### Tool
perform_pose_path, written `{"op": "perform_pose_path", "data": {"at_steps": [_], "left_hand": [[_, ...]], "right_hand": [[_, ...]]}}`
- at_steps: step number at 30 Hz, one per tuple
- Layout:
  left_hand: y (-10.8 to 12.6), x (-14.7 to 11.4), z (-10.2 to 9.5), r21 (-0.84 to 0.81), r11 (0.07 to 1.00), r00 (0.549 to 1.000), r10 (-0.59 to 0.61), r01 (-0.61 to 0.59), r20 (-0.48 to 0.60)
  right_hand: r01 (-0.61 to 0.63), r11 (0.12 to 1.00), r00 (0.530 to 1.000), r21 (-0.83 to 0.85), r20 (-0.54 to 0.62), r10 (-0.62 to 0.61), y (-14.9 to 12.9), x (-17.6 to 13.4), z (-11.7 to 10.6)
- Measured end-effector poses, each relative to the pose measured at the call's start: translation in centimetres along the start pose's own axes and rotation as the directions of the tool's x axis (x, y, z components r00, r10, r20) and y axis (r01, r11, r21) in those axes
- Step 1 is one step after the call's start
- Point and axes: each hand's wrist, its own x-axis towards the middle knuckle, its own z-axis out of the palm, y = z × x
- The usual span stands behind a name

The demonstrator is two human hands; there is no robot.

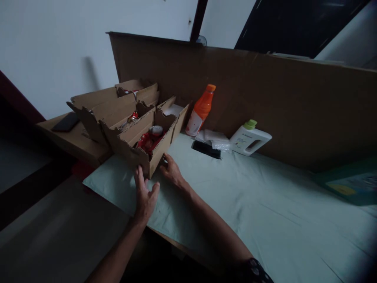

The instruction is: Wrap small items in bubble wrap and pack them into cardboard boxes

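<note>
A cardboard box (134, 157) with jagged-cut edges stands at the left of the cloth-covered table, and inside it lie a red packet (149, 142) and a round whitish item (156, 130). My left hand (145, 196) is at the front face of this box, its fingertips against the cardboard and its thumb spread away. Beside the box's right corner is my right hand (173, 171), fingers stretched out along its lower side. Neither hand is wrapped round anything. Part of the right fingertips is hidden by shadow and the box.
More cardboard boxes (110, 114) stand behind. An orange bottle (202, 110), a black case (206, 149), clear wrapped packets (216, 137) and a white jug with a green cap (250, 137) line the cardboard panel (282, 102). A green container (353, 181) is at right; the table edge runs close in front.
</note>
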Motion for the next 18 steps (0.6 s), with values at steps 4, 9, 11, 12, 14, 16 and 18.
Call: {"op": "perform_pose_path", "data": {"at_steps": [4,9,11,12,14,16,18], "left_hand": [[-0.2,1.8,0.5,-0.011,1.000,1.000,-0.020,0.020,0.017],[-1.2,2.6,-0.4,0.002,0.996,0.993,-0.084,0.084,0.089],[-1.8,2.5,-1.2,0.031,0.993,0.988,-0.117,0.114,0.104],[-2.0,2.3,-1.6,0.054,0.991,0.986,-0.128,0.123,0.108],[-2.4,1.5,-2.5,0.120,0.986,0.984,-0.128,0.114,0.122],[-2.4,0.5,-3.4,0.193,0.980,0.983,-0.088,0.055,0.164],[-2.2,-0.6,-4.0,0.249,0.968,0.977,-0.014,-0.040,0.212]], "right_hand": [[-0.003,0.996,1.000,-0.087,0.014,0.004,-0.6,0.2,0.4],[-0.014,0.980,0.998,-0.197,0.063,0.027,-1.9,-0.8,0.3],[-0.003,0.973,0.995,-0.229,0.092,0.024,-2.6,-1.5,0.1],[0.004,0.970,0.994,-0.243,0.106,0.022,-2.9,-1.9,-0.1],[0.021,0.964,0.991,-0.263,0.135,0.015,-3.5,-3.2,-0.4],[0.058,0.950,0.985,-0.306,0.173,-0.005,-4.0,-5.1,-0.7],[0.121,0.927,0.974,-0.355,0.222,-0.042,-4.5,-7.7,-0.8]]}}
